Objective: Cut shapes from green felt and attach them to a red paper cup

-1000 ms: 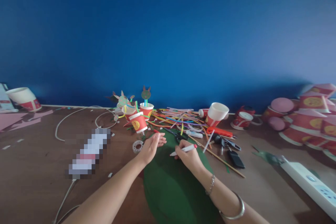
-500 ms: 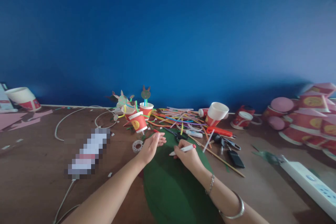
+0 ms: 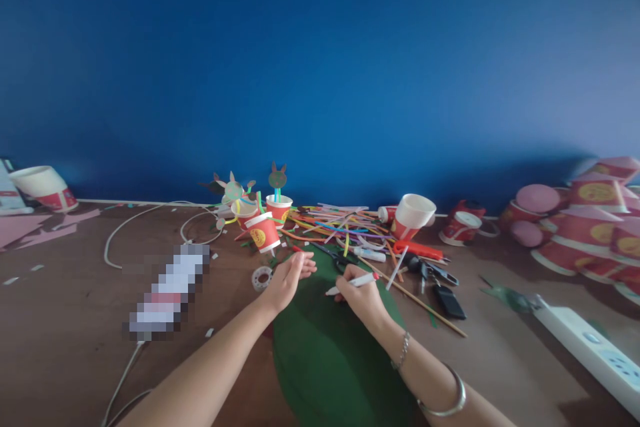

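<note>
A red-ended marker (image 3: 362,281) is held by the clamped fingers of the right hand (image 3: 359,297) over the green sheet (image 3: 340,360) on the table (image 3: 225,373), while the left hand (image 3: 290,279), whose fingers are stretched out, is placed at the sheet's left edge, beside the tape (image 3: 255,279).

You are at a craft table (image 3: 75,320) against a plain blue wall (image 3: 320,80), with bright strips (image 3: 345,221), scissors (image 3: 345,260), tape (image 3: 256,280), a pen (image 3: 367,279) and a green sheet (image 3: 340,360) gathered around its middle. An eared head (image 3: 278,179) rises from a red cup (image 3: 283,213), and a cup stack (image 3: 595,240) fills your far right. Keys (image 3: 424,280) and a power strip (image 3: 575,340) look everyday, yet you cannot tell whether this is a home or a classroom.
</note>
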Motion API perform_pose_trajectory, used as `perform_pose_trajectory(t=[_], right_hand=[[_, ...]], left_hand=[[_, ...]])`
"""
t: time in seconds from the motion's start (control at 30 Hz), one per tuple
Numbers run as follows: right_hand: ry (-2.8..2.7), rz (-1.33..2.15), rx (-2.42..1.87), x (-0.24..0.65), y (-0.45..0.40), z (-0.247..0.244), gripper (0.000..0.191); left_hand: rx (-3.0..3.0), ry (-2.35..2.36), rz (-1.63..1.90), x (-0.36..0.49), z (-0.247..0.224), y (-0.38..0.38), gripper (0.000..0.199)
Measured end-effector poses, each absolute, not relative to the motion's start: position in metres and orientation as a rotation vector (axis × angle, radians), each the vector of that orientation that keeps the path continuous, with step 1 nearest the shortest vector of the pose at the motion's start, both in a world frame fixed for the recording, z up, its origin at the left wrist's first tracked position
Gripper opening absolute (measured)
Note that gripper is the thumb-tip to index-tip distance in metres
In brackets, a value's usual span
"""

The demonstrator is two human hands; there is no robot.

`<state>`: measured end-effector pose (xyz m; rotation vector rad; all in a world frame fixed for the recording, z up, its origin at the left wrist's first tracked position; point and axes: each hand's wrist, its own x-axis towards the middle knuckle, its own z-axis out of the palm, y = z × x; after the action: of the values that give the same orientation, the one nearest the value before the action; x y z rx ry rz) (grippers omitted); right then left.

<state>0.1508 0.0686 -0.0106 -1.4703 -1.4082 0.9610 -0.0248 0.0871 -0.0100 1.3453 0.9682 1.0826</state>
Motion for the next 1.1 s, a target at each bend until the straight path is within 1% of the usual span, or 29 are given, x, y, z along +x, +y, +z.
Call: perform_pose_trajectory(t=[0.77,1.1], right_hand=[[-1.504,0.884,-1.557,0.1483,0.0661,-0.0063,0.017],[-1.495,0.943,-1.547,0.1477,0.0658,-0.0074,0.016]], left_hand=[[1.324,0.961,1.090,-0.0239,-0.0100,0.0874,0.056],[1.351,0.967,1.081,-0.0243,-0.0105,0.0876,0.055]])
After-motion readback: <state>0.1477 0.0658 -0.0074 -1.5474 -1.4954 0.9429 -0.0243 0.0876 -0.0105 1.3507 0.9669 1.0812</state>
